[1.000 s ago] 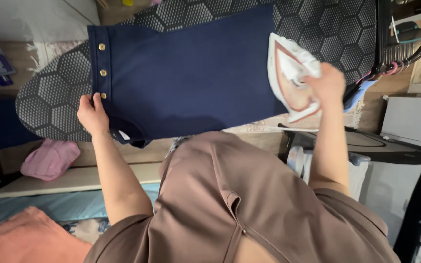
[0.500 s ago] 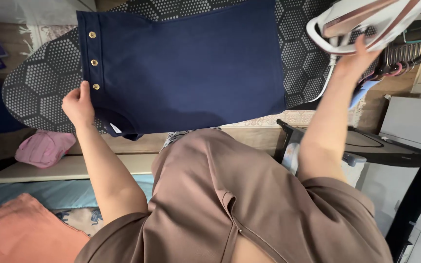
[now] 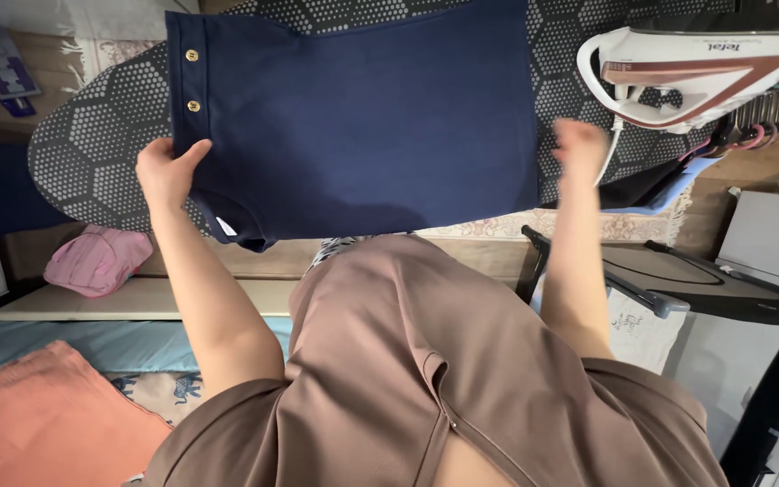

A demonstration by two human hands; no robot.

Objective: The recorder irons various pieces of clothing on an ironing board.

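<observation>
A navy blue garment (image 3: 362, 117) with gold buttons (image 3: 192, 56) along its left edge lies flat on a hexagon-patterned ironing board (image 3: 83, 153). My left hand (image 3: 166, 171) pinches the garment's near left edge, just below the buttons, thumb on top. My right hand (image 3: 579, 144) hovers blurred over the board beside the garment's right edge and holds nothing. A white and maroon iron (image 3: 696, 72) stands on the board's right end, just above and to the right of that hand.
A pink cloth (image 3: 96, 260) lies on a low shelf under the board's left end. An orange cloth (image 3: 38, 415) sits at the bottom left. A black stand (image 3: 678, 271) and a white box (image 3: 768, 239) are at the right.
My right hand lifted the iron off the garment, set it on the board's right end and let go. My left hand shifted its grip on the garment's buttoned edge.
</observation>
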